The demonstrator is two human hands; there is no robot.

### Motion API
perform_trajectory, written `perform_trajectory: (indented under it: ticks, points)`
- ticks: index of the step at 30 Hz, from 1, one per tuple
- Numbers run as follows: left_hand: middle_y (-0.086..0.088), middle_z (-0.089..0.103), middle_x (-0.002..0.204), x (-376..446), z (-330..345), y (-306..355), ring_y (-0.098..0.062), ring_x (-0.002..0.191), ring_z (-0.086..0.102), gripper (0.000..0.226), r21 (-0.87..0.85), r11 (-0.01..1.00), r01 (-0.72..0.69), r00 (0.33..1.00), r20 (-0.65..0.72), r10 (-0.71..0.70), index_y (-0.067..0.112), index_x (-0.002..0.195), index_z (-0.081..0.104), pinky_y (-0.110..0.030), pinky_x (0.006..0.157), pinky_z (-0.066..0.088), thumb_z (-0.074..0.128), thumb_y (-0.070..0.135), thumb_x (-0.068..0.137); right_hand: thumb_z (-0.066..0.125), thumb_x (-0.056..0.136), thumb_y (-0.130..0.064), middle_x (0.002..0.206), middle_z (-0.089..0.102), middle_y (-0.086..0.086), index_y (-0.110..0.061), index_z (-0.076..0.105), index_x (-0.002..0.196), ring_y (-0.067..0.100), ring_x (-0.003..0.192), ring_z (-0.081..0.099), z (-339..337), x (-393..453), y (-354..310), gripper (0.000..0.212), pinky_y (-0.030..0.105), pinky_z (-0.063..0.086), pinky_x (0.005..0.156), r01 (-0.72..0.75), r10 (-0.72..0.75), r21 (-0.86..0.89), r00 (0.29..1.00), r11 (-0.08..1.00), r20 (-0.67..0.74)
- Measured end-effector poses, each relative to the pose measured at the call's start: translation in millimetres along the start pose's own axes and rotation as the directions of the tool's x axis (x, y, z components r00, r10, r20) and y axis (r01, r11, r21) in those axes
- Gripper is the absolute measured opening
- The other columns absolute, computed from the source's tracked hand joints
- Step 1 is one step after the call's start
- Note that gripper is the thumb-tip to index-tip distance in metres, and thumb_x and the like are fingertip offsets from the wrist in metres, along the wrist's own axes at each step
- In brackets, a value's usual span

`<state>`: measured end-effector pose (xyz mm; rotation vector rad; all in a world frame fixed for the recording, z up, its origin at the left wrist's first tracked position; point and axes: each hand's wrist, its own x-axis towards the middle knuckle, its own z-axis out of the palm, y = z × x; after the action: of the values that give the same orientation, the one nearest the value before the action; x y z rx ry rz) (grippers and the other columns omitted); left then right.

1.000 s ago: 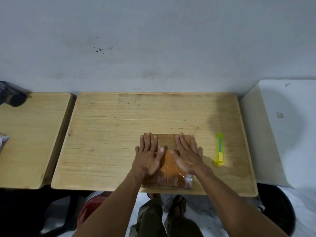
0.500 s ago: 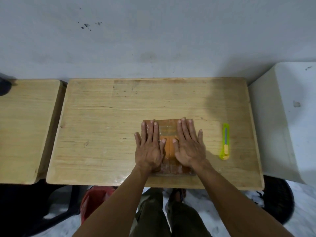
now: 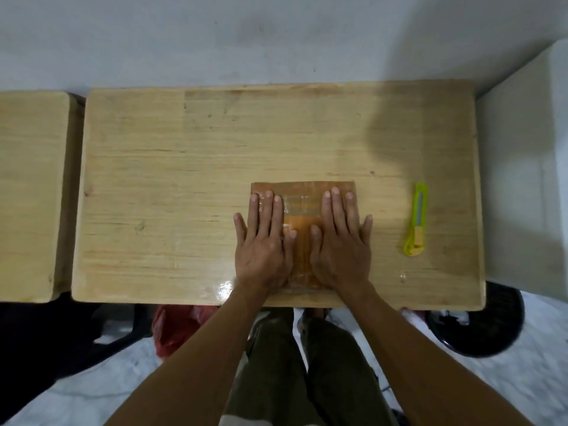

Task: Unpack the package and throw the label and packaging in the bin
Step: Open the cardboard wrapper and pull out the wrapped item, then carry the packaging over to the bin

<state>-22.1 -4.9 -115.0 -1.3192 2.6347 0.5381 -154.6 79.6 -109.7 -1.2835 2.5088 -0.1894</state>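
A flat orange-brown package (image 3: 302, 207) wrapped in clear tape lies on the wooden table (image 3: 184, 179), near its front edge. My left hand (image 3: 262, 241) rests flat on the package's left half, fingers spread. My right hand (image 3: 339, 241) lies flat on its right half, also with fingers apart. Neither hand grips anything. Both palms hide much of the package's lower part. A dark round bin (image 3: 485, 321) stands on the floor under the table's front right corner, with white scraps inside.
A yellow-green utility knife (image 3: 417, 219) lies on the table to the right of the package. A second wooden table (image 3: 27, 179) adjoins on the left and a white block (image 3: 528, 179) on the right. A red bag (image 3: 178, 327) sits on the floor below.
The camera view has shifted and moved closer. Both hands stay flat on the package, which has not visibly moved on the table.
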Motion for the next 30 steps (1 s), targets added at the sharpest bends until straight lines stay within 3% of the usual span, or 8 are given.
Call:
perform_trajectory:
  ticks: [4,6,20,24,28,30]
  points:
    - [-0.01,0.013,0.168,0.6,8.2,-1.9,-0.028,0.156,0.005,0.068,0.049,0.999,-0.013,0.989,-0.145,0.02,0.013,0.159,0.02,-0.062,0.12,0.015,0.04,0.044,0.103,0.036,0.099,-0.039,0.165,0.008,0.0,-0.017,0.013,0.156,0.018,0.152,0.001,4.0,1.2,0.7,0.065,0.058,0.009,0.119,0.0,0.0,0.003,0.999,1.0,-0.035]
    - [-0.012,0.016,0.167,1.2,10.0,-2.0,-0.028,0.156,0.008,0.07,0.057,0.998,-0.005,0.989,-0.149,0.013,0.012,0.159,0.022,-0.062,0.12,0.017,0.044,0.044,0.101,0.035,0.099,-0.039,0.165,0.005,0.002,-0.015,0.011,0.156,0.018,0.152,-0.001,5.7,1.1,0.3,0.067,0.058,0.007,0.119,-0.005,0.005,0.004,0.999,1.0,-0.033]
    - [-0.018,0.014,0.166,4.4,11.9,-2.2,-0.032,0.155,0.009,0.075,0.031,1.0,-0.003,0.989,-0.145,0.007,0.003,0.158,0.02,-0.062,0.121,0.012,0.044,0.043,0.1,0.037,0.097,-0.04,0.165,0.005,0.004,-0.013,0.011,0.156,0.02,0.152,-0.001,9.8,6.1,-2.9,0.07,0.057,0.005,0.12,-0.026,0.026,-0.01,1.0,1.0,-0.003]
    - [-0.012,0.01,0.168,2.8,11.1,0.7,-0.026,0.156,0.002,0.076,0.099,0.994,0.034,0.994,-0.104,-0.024,0.006,0.159,0.016,-0.059,0.122,0.012,0.039,0.046,0.099,0.034,0.097,-0.042,0.166,0.003,0.003,-0.014,0.009,0.156,0.019,0.153,-0.002,9.2,3.6,-1.6,0.07,0.058,0.006,0.119,-0.031,0.031,0.013,1.0,0.999,-0.001]
    - [-0.012,0.013,0.167,0.9,10.1,1.8,-0.026,0.156,0.007,0.071,0.067,0.997,0.027,0.985,-0.171,-0.015,0.01,0.159,0.019,-0.06,0.12,0.016,0.038,0.047,0.102,0.033,0.098,-0.043,0.166,0.003,0.002,-0.018,0.01,0.157,0.019,0.152,-0.003,7.3,3.9,-1.7,0.067,0.059,0.007,0.119,-0.019,0.019,0.023,0.999,1.0,-0.031]
    - [-0.013,-0.001,0.169,-3.2,7.1,4.3,-0.027,0.156,-0.005,0.07,0.021,0.998,0.062,0.987,-0.148,-0.058,0.02,0.161,0.009,-0.059,0.123,0.009,0.032,0.052,0.103,0.031,0.099,-0.048,0.166,0.002,0.004,-0.023,0.011,0.156,0.024,0.153,-0.002,4.6,-1.6,-2.2,0.066,0.059,0.008,0.119,-0.067,0.068,0.03,0.996,0.997,-0.049]
